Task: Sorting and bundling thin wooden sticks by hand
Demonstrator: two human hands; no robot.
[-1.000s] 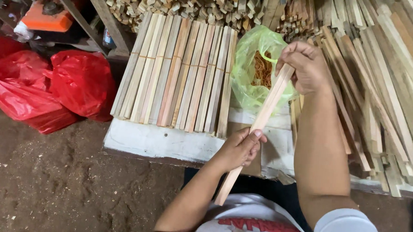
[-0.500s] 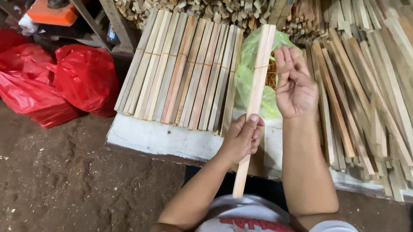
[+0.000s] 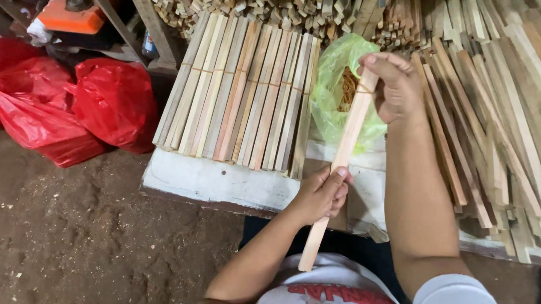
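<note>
I hold a long thin wooden stick (image 3: pixel 342 157) with both hands, and it slants from low near my body up toward the right. My left hand (image 3: pixel 320 195) is closed around the lower part of the stick, with the thumb lying along the wood. The bottom end of the stick goes past this hand and is over my white shirt (image 3: pixel 331 292). My right hand (image 3: pixel 395 87) has its grip closed on the top end of the stick, the fingers curled over it, and a thin rubber band (image 3: pixel 362 89) goes around the wood there.

Just behind the top of the stick is a green plastic bag (image 3: pixel 339 70), and inside it I see something thin and orange, but I cannot tell what exactly. The bag stands on the white desk (image 3: pixel 221 180) in front of me. Left of the bag, a flat bundle of similar sticks (image 3: pixel 242 97) lies side by side on the desk, tied with bands. On the right side, many loose sticks (image 3: pixel 499 118) lie in a heap. At the far edge there is a pile of short wood pieces (image 3: pixel 257 5). On the dirt floor (image 3: pixel 70 235) at the left are two red plastic bags (image 3: pixel 74 109).
</note>
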